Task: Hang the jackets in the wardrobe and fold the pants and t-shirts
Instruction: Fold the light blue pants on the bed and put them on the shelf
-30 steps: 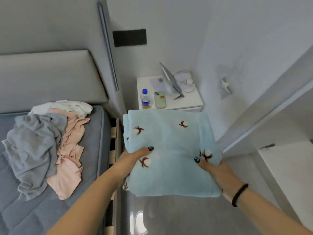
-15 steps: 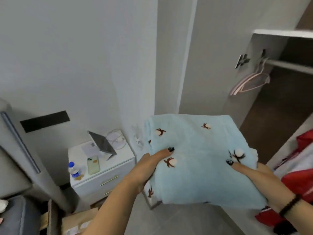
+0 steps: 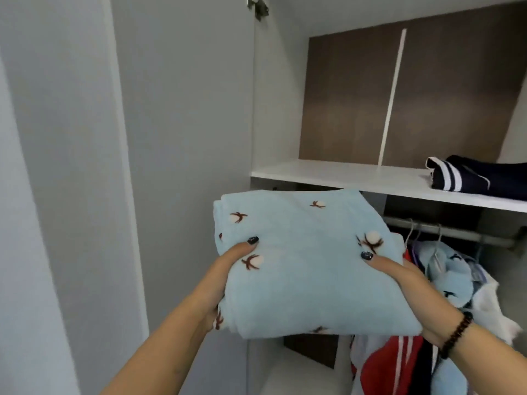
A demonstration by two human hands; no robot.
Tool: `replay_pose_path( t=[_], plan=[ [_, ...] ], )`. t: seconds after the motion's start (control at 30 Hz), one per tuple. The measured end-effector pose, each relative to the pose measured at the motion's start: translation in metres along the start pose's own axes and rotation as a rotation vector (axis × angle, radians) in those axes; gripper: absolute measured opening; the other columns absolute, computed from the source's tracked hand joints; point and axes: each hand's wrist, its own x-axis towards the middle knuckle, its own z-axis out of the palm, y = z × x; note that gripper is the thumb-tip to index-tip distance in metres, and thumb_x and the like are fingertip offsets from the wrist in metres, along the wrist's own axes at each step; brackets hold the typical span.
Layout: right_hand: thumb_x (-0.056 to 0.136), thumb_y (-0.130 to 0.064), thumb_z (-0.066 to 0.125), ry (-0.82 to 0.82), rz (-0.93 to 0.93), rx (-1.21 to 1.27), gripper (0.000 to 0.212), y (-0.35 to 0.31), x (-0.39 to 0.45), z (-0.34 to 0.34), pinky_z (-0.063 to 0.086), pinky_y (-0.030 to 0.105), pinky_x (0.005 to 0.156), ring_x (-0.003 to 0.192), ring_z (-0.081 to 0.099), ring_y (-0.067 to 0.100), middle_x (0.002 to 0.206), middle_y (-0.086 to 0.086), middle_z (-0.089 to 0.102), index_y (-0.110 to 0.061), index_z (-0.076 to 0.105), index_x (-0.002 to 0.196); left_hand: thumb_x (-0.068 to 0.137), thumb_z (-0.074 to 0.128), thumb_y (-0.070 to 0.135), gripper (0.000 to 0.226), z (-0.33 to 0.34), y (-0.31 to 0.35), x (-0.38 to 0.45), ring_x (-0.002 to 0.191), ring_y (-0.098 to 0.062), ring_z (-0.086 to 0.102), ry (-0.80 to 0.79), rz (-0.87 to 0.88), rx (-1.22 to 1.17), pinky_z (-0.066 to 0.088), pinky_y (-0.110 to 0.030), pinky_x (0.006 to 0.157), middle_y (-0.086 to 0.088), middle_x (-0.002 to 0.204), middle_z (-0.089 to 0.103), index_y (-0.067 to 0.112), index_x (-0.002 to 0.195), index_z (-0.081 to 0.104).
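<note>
A folded light-blue fleece garment (image 3: 308, 263) with small cotton-flower prints is held in front of the open wardrobe, just below the white shelf (image 3: 336, 173). My left hand (image 3: 225, 269) grips its left edge, thumb on top. My right hand (image 3: 399, 280) grips the right edge the same way, a dark bead bracelet on that wrist. A folded navy garment with white stripes (image 3: 479, 175) lies on the shelf at the right. Jackets hang on the rail (image 3: 456, 232) below: a light-blue one (image 3: 450, 269) and a red one with white stripes (image 3: 385, 366).
The open wardrobe door (image 3: 185, 138) stands at the left, with a grey wall panel (image 3: 57, 166) beside it. The brown back panel (image 3: 427, 95) closes the upper compartment. The left part of the shelf is bare.
The view has swung from the bed and nightstand round to the wardrobe interior. Both hands have kept the same hold on the folded blue garment and raised it toward the shelf.
</note>
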Motion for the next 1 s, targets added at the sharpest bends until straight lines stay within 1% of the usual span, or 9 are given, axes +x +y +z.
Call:
replay_pose_path(
  t=[0.07,0.1,0.13,0.2,0.27,0.47,0.67,0.8,1.0],
  plan=[
    [0.034,-0.05,0.092,0.043,-0.067,0.01,0.09,-0.021,0.021,-0.003,0.06,0.037,0.073,0.097,0.07,0.029,0.109,0.009,0.072,-0.019,0.067,0.115,0.098,0.05,0.009,0.055,0.009,0.018,0.04,0.137,-0.026,0.04,-0.058,0.045,-0.021,0.03,-0.021,0.094,-0.022,0.153,0.027,-0.006,0.143,0.023],
    [0.038,-0.05,0.091,0.064,-0.088,0.006,0.087,-0.031,0.03,-0.005,0.059,0.039,0.075,0.098,0.069,0.03,0.109,0.01,0.072,-0.019,0.067,0.116,0.086,0.07,0.01,0.063,0.012,0.024,0.054,0.122,-0.021,0.057,-0.155,0.09,0.011,0.042,-0.021,0.087,-0.019,0.147,0.039,-0.004,0.138,0.037],
    [0.048,-0.047,0.088,0.087,-0.111,-0.004,0.077,-0.041,0.038,-0.006,0.058,0.04,0.077,0.098,0.069,0.03,0.109,0.009,0.072,-0.018,0.066,0.116,0.068,0.086,0.022,0.07,0.026,0.036,0.064,0.099,-0.017,0.07,-0.188,0.008,0.008,0.054,-0.022,0.069,-0.014,0.136,0.052,-0.001,0.126,0.054],
    [0.067,-0.038,0.072,0.146,-0.152,-0.03,0.055,-0.062,0.054,-0.011,0.057,0.039,0.077,0.096,0.07,0.029,0.107,0.008,0.072,-0.018,0.065,0.117,0.069,0.073,0.034,0.051,0.043,0.05,0.088,0.076,-0.023,0.074,-0.185,-0.069,-0.126,0.06,-0.032,0.058,-0.013,0.111,0.071,0.009,0.114,0.067],
    [0.074,-0.035,0.066,0.192,-0.175,-0.063,0.045,-0.081,0.068,-0.018,0.057,0.036,0.072,0.093,0.071,0.027,0.105,0.007,0.073,-0.019,0.065,0.116,0.074,0.063,0.034,0.039,0.049,0.056,0.111,0.073,-0.026,0.073,-0.288,-0.056,-0.154,0.059,-0.035,0.054,-0.01,0.095,0.075,0.016,0.108,0.069],
    [0.085,-0.031,0.064,0.339,-0.204,-0.152,0.029,-0.137,0.103,-0.069,0.057,0.036,0.068,0.082,0.071,0.027,0.099,0.009,0.074,-0.016,0.068,0.109,0.075,0.063,0.033,0.034,0.112,0.067,0.182,0.075,-0.025,0.073,-0.348,-0.003,-0.219,0.059,-0.037,0.057,-0.007,0.093,0.076,0.02,0.106,0.069],
    [0.075,-0.037,0.066,0.446,-0.23,-0.296,0.043,-0.187,0.129,-0.151,0.057,0.039,0.073,0.091,0.069,0.03,0.106,0.011,0.072,-0.016,0.065,0.113,0.086,0.06,0.03,0.025,0.198,0.068,0.243,0.08,-0.026,0.074,-0.442,0.062,-0.243,0.059,-0.037,0.062,-0.007,0.1,0.075,0.02,0.107,0.069],
    [0.067,-0.034,0.065,0.528,-0.267,-0.301,0.05,-0.222,0.142,-0.211,0.056,0.038,0.07,0.089,0.069,0.03,0.108,0.011,0.071,-0.018,0.066,0.114,0.09,0.059,0.028,0.016,0.271,0.07,0.276,0.075,-0.024,0.074,-0.492,0.113,-0.261,0.06,-0.036,0.059,-0.005,0.09,0.076,0.02,0.099,0.069],
    [0.082,-0.018,0.053,0.671,-0.246,-0.266,0.019,-0.255,0.146,-0.29,0.055,0.036,0.065,0.074,0.069,0.027,0.089,0.006,0.072,-0.022,0.065,0.096,0.09,0.06,0.034,0.018,0.381,0.053,0.317,0.067,-0.021,0.073,-0.582,0.072,-0.251,0.059,-0.033,0.057,-0.004,0.082,0.076,0.021,0.097,0.069]
  ],
)
